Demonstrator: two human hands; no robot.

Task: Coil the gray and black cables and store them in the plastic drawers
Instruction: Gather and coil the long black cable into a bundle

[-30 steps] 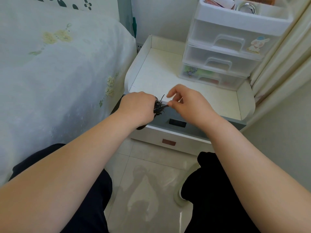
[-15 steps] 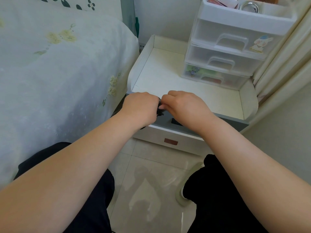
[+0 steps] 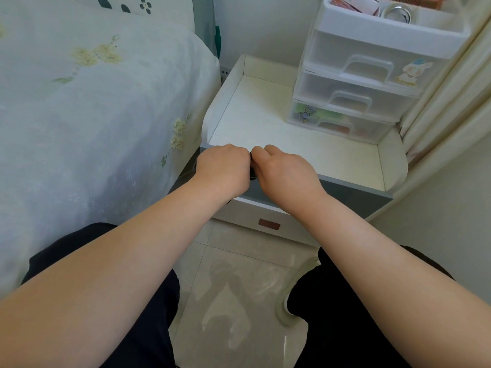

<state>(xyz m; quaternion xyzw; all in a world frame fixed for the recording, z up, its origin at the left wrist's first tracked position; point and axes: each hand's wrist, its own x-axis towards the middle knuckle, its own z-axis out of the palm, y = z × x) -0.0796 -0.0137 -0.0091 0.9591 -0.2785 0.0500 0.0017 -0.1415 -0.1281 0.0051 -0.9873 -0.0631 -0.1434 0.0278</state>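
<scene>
Nearest to me, at the bottom of the frame, I see both bare forearms reaching up from the lower corners over dark trousers and a pale tiled floor (image 3: 239,296). Just above the middle of the frame my left hand (image 3: 223,168) and right hand (image 3: 285,173) meet knuckle to knuckle, both with fingers curled tightly inward. Between them only a thin sliver of the black cable (image 3: 252,171) shows, pinched where the two hands touch; the rest of it is hidden inside the fists, so I cannot tell how much is coiled. I see no gray cable.

Right behind the hands sits the front edge of a white nightstand (image 3: 265,120) with raised side walls; the hands hover at that edge, over its gray drawer front. A lower white drawer with a small brown pull (image 3: 269,223) shows beneath my right wrist.

Farther back, in the upper right, the plastic drawers (image 3: 356,83) stand on the nightstand's rear corner, all three shut, cartoon stickers on the fronts, an open tray with small items on top. A cream curtain (image 3: 451,96) hangs along the right edge. A bed with a pale floral cover (image 3: 93,102) fills the left and upper left.
</scene>
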